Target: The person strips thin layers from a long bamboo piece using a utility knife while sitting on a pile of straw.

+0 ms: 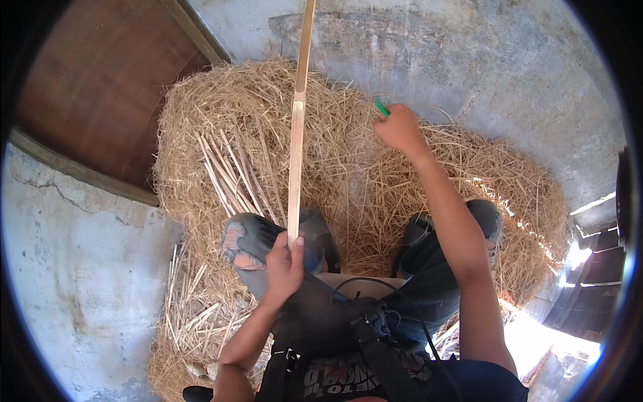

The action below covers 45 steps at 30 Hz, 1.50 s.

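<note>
A long bamboo strip (297, 127) is held at its near end by the left hand (284, 264). The fingers are pressed around the strip, with the thumb laid along it. From that grip the strip runs straight up and away, over the big pile of straw (348, 167) and past the wall. Just beyond the grip, thin split sticks (231, 171) are spread on the straw, a little to the left. The right hand (400, 128) is closed on a small green handle (381, 107), far out over the straw. Only the green tip is seen. Knees in torn jeans (254, 241) are bent just under the left grip.
</note>
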Motion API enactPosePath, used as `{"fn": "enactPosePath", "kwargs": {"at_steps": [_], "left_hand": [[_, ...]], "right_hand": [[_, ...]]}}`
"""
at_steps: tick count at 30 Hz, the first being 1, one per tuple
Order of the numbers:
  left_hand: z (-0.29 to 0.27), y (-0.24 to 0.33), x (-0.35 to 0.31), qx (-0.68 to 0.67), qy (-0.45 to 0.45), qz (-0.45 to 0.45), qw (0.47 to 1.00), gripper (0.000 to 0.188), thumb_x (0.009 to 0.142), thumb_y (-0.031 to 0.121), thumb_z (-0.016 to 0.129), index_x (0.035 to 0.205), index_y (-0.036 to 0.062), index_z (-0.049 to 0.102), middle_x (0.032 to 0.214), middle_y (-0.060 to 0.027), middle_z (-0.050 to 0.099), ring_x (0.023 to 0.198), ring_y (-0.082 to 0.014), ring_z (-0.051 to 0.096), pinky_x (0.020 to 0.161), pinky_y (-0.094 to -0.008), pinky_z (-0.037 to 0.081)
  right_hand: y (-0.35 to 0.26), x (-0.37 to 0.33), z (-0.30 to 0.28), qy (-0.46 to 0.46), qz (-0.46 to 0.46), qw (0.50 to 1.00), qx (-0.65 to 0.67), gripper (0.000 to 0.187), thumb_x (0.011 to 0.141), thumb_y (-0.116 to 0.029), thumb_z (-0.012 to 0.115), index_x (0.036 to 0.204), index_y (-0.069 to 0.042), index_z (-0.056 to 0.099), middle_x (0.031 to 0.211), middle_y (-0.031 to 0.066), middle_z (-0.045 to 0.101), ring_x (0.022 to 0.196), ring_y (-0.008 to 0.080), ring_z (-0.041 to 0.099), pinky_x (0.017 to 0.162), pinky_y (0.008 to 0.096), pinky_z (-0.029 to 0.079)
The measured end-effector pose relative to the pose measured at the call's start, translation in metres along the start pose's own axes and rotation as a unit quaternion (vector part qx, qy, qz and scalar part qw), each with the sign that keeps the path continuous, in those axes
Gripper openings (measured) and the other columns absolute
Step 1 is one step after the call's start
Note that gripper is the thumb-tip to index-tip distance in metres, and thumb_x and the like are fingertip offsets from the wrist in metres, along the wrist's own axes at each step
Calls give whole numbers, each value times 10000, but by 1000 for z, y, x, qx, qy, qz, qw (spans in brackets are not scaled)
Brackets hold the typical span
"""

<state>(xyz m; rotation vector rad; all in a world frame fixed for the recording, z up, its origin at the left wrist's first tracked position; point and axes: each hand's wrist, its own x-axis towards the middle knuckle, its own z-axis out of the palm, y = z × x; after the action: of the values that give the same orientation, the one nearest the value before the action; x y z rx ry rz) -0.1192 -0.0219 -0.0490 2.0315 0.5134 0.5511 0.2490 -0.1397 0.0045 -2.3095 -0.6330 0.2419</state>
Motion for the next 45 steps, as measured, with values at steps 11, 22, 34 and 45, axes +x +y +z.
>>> {"fn": "enactPosePath", "kwargs": {"at_steps": [11,22,34,45], "left_hand": [[1,28,20,-373,-75,-207,901,346,1135,317,419,1172,1,555,552,59,328,400,-41,239,381,-230,236],[11,24,29,-350,-81,-184,915,319,1134,316,424,1181,33,563,558,67,309,404,-43,234,384,-232,231],[3,38,6,-325,-150,-291,887,365,1137,341,403,1190,16,558,567,73,290,424,-37,219,409,-240,213],[-7,45,13,-293,-187,-300,888,377,1131,348,426,1178,12,591,584,70,305,438,-41,245,423,-245,240]], "right_hand": [[-60,-90,51,-147,-176,973,-32,180,738,-155,674,754,20,711,757,242,699,703,419,698,684,520,570],[-63,-125,89,-189,-210,955,-90,169,719,-154,723,766,8,725,781,243,711,763,429,724,703,512,596],[-34,-39,74,-76,-117,983,-119,118,773,-106,697,785,7,730,749,202,704,695,357,723,585,480,557],[-6,20,52,38,-64,989,-129,96,803,-48,657,762,22,707,776,196,712,688,344,709,627,488,557]]}}
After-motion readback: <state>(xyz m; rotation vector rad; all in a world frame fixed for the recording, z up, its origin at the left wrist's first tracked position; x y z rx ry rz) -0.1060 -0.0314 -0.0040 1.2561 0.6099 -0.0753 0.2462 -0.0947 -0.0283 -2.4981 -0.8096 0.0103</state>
